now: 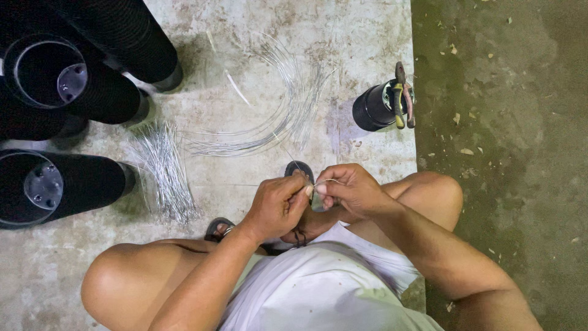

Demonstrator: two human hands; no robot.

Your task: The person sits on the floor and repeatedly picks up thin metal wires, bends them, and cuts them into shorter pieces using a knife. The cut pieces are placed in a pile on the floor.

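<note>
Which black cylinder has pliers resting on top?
The small black cylinder at the slab's right edge, carrying the pliers; the large ribbed tubes on the left carry none.

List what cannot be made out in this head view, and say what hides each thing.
- Thin wire: too fine to follow where the left hand and right hand pinch it.
- Sandals: mostly hidden by the person's legs and arms.
- Black corrugated tubes: cut off by the left edge.
- Small black tube: its top is covered by the pliers.
</note>
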